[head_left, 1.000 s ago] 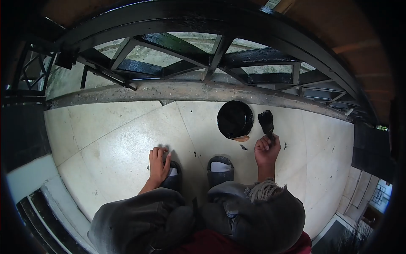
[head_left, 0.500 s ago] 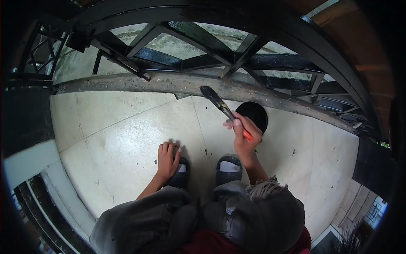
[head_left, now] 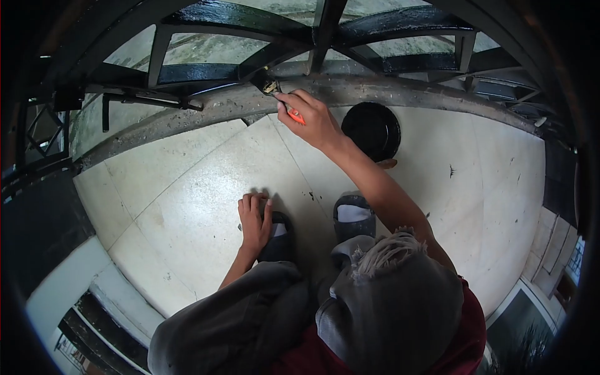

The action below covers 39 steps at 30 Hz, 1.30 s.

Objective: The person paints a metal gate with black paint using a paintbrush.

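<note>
My right hand (head_left: pixel 309 119) is closed round the orange handle of a paintbrush (head_left: pixel 271 87). Its dark bristles reach the lower bars of a black metal gate (head_left: pixel 269 59), and whether they touch is hard to make out. Wet-looking black paint shines on several of the bars. Just right of my right hand stands a round black container (head_left: pixel 371 131), its inside dark. My left hand (head_left: pixel 254 219) hangs beside my left sandal, over the tiles, holding nothing, with its fingers loosely bent and slightly apart.
A rough concrete sill (head_left: pixel 206 103) runs under the gate. Pale floor tiles (head_left: pixel 187 187) with small dark specks lie in front of it. A bolt bar (head_left: pixel 153 102) sticks out at the gate's left. My sandals (head_left: pixel 354 215) are planted near the middle.
My right arm has stretched forward and left, carrying the paintbrush from above the tiles to the gate's lower bars. My view has shifted a little. My left hand stays beside the sandal.
</note>
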Motion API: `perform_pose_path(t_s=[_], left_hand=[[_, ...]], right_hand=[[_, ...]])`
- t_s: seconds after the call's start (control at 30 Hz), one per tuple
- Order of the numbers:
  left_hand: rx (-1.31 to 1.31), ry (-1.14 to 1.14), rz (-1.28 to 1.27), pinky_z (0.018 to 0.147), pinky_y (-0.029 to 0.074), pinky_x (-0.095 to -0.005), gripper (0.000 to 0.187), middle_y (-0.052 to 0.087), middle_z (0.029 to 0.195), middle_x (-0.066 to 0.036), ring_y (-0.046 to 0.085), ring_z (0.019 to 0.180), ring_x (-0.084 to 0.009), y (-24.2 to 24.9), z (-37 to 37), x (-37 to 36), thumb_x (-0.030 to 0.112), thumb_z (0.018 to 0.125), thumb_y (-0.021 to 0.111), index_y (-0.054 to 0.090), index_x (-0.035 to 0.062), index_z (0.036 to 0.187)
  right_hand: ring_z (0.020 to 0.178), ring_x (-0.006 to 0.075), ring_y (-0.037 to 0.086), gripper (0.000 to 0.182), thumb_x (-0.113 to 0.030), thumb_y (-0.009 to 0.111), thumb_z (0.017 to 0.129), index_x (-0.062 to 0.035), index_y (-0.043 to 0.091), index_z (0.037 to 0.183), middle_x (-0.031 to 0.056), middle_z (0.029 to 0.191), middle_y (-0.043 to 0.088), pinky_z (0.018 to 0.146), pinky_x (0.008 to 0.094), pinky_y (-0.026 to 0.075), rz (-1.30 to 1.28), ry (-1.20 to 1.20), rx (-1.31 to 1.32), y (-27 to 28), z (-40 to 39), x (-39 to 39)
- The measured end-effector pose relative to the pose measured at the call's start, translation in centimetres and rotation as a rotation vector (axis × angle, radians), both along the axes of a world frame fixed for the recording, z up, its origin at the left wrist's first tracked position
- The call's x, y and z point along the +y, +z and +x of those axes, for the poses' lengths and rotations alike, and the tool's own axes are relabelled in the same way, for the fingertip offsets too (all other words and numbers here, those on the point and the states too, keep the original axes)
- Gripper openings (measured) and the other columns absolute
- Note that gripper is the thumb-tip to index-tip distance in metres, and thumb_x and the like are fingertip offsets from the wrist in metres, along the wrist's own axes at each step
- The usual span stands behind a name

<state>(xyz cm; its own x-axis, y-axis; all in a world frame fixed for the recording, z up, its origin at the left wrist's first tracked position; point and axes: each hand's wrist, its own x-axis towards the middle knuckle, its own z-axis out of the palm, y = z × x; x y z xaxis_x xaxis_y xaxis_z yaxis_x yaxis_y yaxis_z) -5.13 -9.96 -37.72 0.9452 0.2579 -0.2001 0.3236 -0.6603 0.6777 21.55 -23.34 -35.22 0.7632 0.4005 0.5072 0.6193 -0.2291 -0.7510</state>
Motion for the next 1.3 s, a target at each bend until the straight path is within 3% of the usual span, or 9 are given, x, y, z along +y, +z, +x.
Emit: perform_pose_path(t_s=[0.27,0.37,0.6,0.8,0.9,1.0,1.13,1.27,1.3], left_hand=[[-0.003,-0.014,0.044,0.097,0.039,-0.0457,0.023,0.055,0.115,-0.018,0.049,0.107,-0.0354,-0.1,0.1,-0.2,0.016,0.099,0.06,0.06,0.0023,0.117],[-0.001,-0.024,0.046,0.096,0.039,-0.0457,0.023,0.054,0.115,-0.018,0.049,0.106,-0.0354,0.1,0.1,0.0,0.016,0.099,0.06,0.06,0.0021,0.118],[0.0,-0.013,0.056,0.096,0.04,-0.0456,0.025,0.054,0.115,-0.018,0.05,0.106,-0.0357,0.1,0.1,-0.3,0.016,0.099,0.06,0.059,0.0005,0.119],[-0.008,-0.019,0.056,0.096,0.04,-0.0456,0.025,0.054,0.115,-0.018,0.05,0.106,-0.0358,0.1,0.2,-0.2,0.017,0.099,0.061,0.06,0.0003,0.117],[0.042,-0.001,0.035,0.097,0.039,-0.0456,0.026,0.054,0.115,-0.019,0.049,0.108,-0.0358,0.2,0.5,-0.3,0.018,0.099,0.06,0.06,0.0004,0.117],[0.01,0.008,0.036,0.097,0.039,-0.0457,0.026,0.054,0.115,-0.019,0.049,0.108,-0.0358,0.3,0.1,0.1,0.019,0.099,0.06,0.06,0.0006,0.117],[-0.012,0.0,0.018,0.096,0.039,-0.0459,0.025,0.054,0.115,-0.018,0.05,0.107,-0.0354,0.1,-0.2,-0.1,0.019,0.099,0.061,0.061,0.0015,0.117],[-0.032,-0.015,0.024,0.096,0.039,-0.0453,0.025,0.054,0.114,-0.017,0.05,0.107,-0.0351,0.0,0.1,0.0,0.02,0.099,0.061,0.061,0.0024,0.117],[-0.037,-0.015,0.028,0.095,0.039,-0.0455,0.025,0.054,0.114,-0.017,0.05,0.106,-0.0351,0.0,0.1,0.0,0.02,0.099,0.061,0.061,0.0025,0.117]], right_hand=[[0.083,0.0268,0.073,0.018,-0.005,0.072,0.089,0.0022,0.072,0.106,0.0152,0.093,0.073,0.072,0.0331,0.057,0.045,-0.022,0.109,2.1,1.7,-0.2],[0.083,0.0295,0.073,0.019,-0.008,0.071,0.091,0.0017,0.072,0.107,0.0164,0.093,0.073,0.074,0.0346,0.057,-0.086,0.021,0.228,1.8,2.6,-0.6],[0.082,0.0368,0.071,0.017,-0.01,0.07,0.09,0.0004,0.072,0.104,0.0176,0.092,0.072,0.072,0.0387,0.057,0.044,0.039,0.174,1.2,1.7,0.3],[0.084,0.0375,0.072,0.02,-0.011,0.07,0.09,0.0007,0.071,0.106,0.0189,0.095,0.072,0.075,0.04,0.058,0.002,-0.164,0.222,2.5,0.2,-0.6],[0.082,0.0388,0.072,0.02,-0.014,0.07,0.091,0.0003,0.072,0.104,0.0212,0.089,0.072,0.074,0.0413,0.059,-0.092,-0.014,0.138,1.9,1.9,-0.6],[0.077,0.0181,0.075,0.019,-0.01,0.069,0.093,0.0016,0.075,0.106,0.0178,0.087,0.076,0.069,0.0293,0.057,-0.19,-0.169,0.232,5.4,2.8,-4.9],[0.078,0.0148,0.073,0.017,-0.011,0.071,0.094,-0.0001,0.076,0.106,0.0153,0.09,0.077,0.07,0.0277,0.056,-0.215,-0.076,0.214,7.1,2.0,-4.4],[0.081,0.0358,0.074,0.022,-0.018,0.07,0.094,-0.0005,0.073,0.106,0.0205,0.092,0.074,0.072,0.0398,0.059,-0.229,0.005,0.101,4.3,1.8,-0.7],[0.08,0.0365,0.073,0.018,-0.018,0.069,0.094,-0.0013,0.07,0.1,0.0194,0.09,0.073,0.069,0.0408,0.059,-0.256,-0.015,0.066,3.9,1.7,-0.5]])
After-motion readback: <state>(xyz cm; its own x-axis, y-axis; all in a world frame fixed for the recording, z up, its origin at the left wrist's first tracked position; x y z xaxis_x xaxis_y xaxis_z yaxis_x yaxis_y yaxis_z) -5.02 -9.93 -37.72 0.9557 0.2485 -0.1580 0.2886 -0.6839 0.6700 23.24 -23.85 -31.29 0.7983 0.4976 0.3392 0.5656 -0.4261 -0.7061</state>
